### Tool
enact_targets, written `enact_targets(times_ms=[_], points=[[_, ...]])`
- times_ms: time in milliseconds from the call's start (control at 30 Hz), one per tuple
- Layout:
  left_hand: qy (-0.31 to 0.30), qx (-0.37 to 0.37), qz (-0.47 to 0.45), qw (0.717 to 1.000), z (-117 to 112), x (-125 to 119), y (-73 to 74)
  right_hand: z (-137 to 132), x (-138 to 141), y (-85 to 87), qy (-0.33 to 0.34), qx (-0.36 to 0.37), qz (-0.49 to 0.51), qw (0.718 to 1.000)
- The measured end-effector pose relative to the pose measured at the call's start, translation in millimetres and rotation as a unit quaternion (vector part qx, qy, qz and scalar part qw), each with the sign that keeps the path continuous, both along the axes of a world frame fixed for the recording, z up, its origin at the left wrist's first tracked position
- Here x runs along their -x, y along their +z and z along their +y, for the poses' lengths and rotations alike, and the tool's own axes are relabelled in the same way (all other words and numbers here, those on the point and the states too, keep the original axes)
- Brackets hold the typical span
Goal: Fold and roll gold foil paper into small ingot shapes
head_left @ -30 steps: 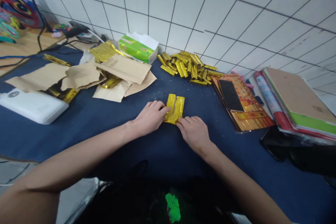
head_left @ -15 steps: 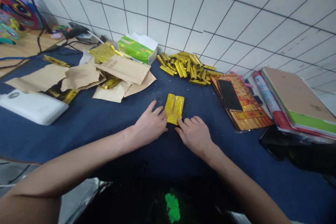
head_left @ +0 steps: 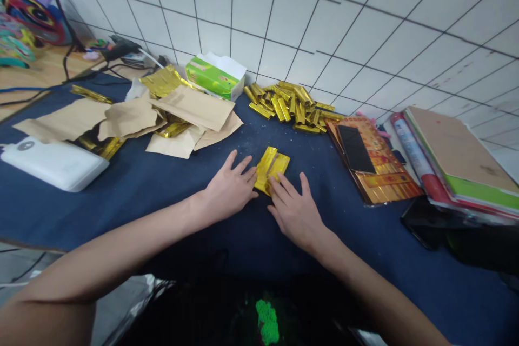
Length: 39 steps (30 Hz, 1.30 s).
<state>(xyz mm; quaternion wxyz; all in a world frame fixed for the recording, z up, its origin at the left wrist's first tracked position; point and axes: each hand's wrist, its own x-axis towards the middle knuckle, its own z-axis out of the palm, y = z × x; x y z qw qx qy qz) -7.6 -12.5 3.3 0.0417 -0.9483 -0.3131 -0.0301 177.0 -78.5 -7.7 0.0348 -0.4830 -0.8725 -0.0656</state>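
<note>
A small folded piece of gold foil paper (head_left: 266, 165) lies on the dark blue cloth in front of me, with a slit between its two upper flaps. My left hand (head_left: 231, 185) rests flat at its left edge, fingers stretched out and apart, the fingertips touching the foil. From the right, my right hand (head_left: 298, 210) reaches over the foil's lower right part with its fingers spread. The fingertips hide that corner. Beyond both hands, a heap of folded gold foil pieces (head_left: 299, 104) lies by the tiled wall.
Left are brown paper sheets (head_left: 192, 107), gold foil sheets (head_left: 162, 81) and a white power bank (head_left: 52, 165). A green tissue pack (head_left: 213, 77) stands by the wall. On the right, a dark phone (head_left: 356, 147) lies on an orange printed packet (head_left: 385, 175), beside stacked books (head_left: 458, 146).
The foil's right flap has swung outward to the right, skewing the piece. My right hand has uncurled its fingers and spread them over it. My left hand stays at the left edge.
</note>
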Motion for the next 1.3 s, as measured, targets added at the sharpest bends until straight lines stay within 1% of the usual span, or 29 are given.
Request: enact_targets(times_ms=[100, 200, 333, 467, 600, 800, 1033, 1300], points=[[0.007, 0.000, 0.003, 1.000, 5.2, 2.0, -1.0, -2.3, 3.8, -3.1, 0.046, 0.013, 0.014, 0.999], [0.010, -0.001, -0.001, 1.000, 9.5, 3.0, -2.9, -3.7, 7.1, -3.8, 0.064, 0.028, 0.020, 0.997], [0.013, 0.001, -0.017, 1.000, 11.9, 1.6, -5.7, -4.8, 8.6, -1.8, 0.054, 0.037, 0.015, 0.998], [0.030, 0.005, -0.027, 0.999, 9.8, -0.5, -7.0, -6.0, 9.0, 0.1, 0.049, 0.043, 0.007, 0.998], [0.038, 0.006, -0.021, 0.999, 6.3, -0.1, -7.7, -6.8, 10.3, 0.2, 0.048, 0.055, -0.001, 0.997], [0.032, 0.000, -0.001, 0.999, 1.1, 2.2, -10.2, -9.0, 13.5, -0.2, 0.055, 0.059, -0.010, 0.997], [0.040, 0.009, 0.001, 0.999, -1.7, 1.8, -11.4, -17.9, 16.1, 4.4, 0.059, 0.079, -0.024, 0.995], [0.055, 0.001, -0.012, 0.998, 1.6, -0.5, -18.0, -20.1, 15.3, 6.7, 0.058, 0.093, -0.021, 0.994]])
